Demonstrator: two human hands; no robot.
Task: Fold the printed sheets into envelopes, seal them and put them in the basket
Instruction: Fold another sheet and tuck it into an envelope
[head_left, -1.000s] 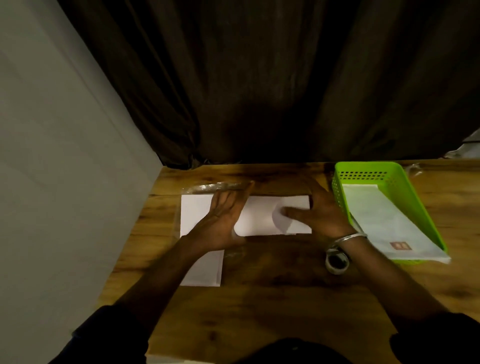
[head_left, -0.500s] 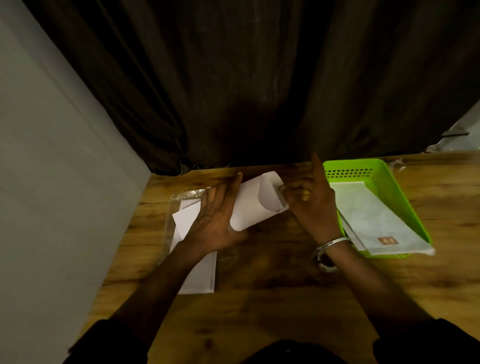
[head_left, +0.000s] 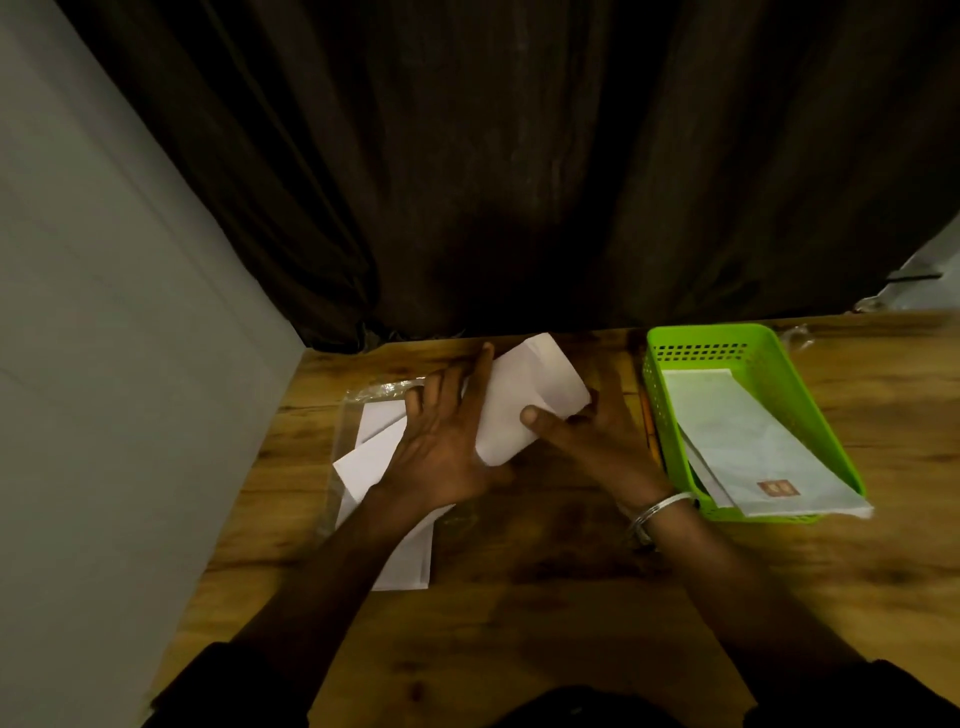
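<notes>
A white folded sheet (head_left: 524, 395) is lifted off the wooden table and tilted, far end up. My left hand (head_left: 441, 447) holds its left edge, fingers laid along it and thumb underneath. My right hand (head_left: 587, 436) grips its right end, thumb on top and fingers below. Under my left wrist lies a pile of white sheets (head_left: 384, 483) on a clear plastic sleeve. The green basket (head_left: 779, 395) stands to the right, with sealed envelopes (head_left: 748, 441) lying inside; the top one overhangs the near rim.
A dark curtain (head_left: 519, 182) hangs along the table's far edge. A grey wall (head_left: 104, 364) closes the left side. An orange pencil (head_left: 648, 426) lies between my right hand and the basket. Bare wooden table top (head_left: 545, 597) lies near me.
The folded sheet lay flat under both hands a second ago. Both hands have lifted it and tilted it, and my right thumb has moved onto its top.
</notes>
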